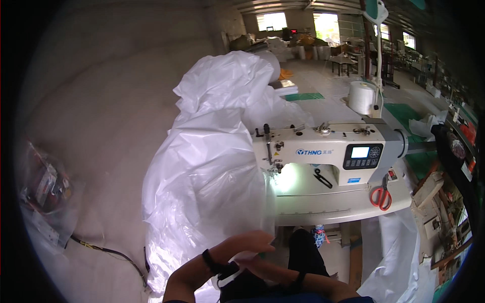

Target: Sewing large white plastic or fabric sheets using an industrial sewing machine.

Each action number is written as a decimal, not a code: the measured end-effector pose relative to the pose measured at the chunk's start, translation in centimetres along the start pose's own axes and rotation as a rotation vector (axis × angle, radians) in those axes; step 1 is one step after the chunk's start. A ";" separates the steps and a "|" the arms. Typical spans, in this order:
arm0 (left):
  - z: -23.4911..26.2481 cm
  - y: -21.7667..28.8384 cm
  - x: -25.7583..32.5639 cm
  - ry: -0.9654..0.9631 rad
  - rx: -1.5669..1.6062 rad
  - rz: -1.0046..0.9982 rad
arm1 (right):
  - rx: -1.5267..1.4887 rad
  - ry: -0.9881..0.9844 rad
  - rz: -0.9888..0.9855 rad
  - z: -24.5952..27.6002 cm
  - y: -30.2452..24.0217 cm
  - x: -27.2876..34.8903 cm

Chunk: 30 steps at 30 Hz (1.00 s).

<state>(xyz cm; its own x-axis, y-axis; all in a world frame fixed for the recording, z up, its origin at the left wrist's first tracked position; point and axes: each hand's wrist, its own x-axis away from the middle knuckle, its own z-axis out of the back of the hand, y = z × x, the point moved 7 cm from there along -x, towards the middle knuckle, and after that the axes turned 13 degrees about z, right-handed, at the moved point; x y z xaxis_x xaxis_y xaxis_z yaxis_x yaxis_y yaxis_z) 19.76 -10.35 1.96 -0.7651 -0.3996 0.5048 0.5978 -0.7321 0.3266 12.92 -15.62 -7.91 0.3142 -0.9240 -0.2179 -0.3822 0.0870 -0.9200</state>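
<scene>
My left hand [255, 242] reaches across in front of me, its fingers stretched out toward the right, with nothing seen in it. Just under it, my right hand [246, 260] crosses toward the left wrist, near the black wristband [214, 263]. The right fingers are blurred and partly hidden. Beyond the hands, a large crumpled sheet of white, translucent plastic film [207, 166] drapes down at the left of the sewing machine [323, 146]. The machine's lamp shines by the needle area. Black thread snips [322, 178] and red-handled scissors [381, 198] lie on its bed.
A white thread cone [362, 98] stands behind the machine beside a pole. More white film [391, 257] hangs at the lower right. At left are a clear bag of items [48, 187] and a dark cable [108, 250] on the floor. A cluttered wooden rack [437, 212] stands right.
</scene>
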 end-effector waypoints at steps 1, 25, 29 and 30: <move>-0.5 0.6 0.1 -0.126 -0.001 -0.047 | -0.226 0.153 -0.011 0.9 0.8 1.2; 3.7 -40.3 19.2 0.603 0.228 1.494 | 0.109 -0.133 -0.693 0.2 -4.2 8.4; 4.5 -40.7 22.7 0.574 0.183 1.535 | 0.275 0.001 -0.300 3.5 -3.9 5.1; 4.8 -41.7 23.8 0.720 0.082 1.352 | -0.315 0.392 -0.594 3.0 -4.0 3.9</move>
<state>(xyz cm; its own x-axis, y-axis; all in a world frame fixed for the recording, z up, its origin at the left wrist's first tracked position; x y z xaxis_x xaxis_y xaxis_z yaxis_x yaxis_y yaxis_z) -22.26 13.33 4.16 0.4091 -0.9122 -0.0232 0.9125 0.4090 0.0099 18.34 -18.48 -6.04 0.2357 -0.8520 0.4676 -0.4932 -0.5194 -0.6978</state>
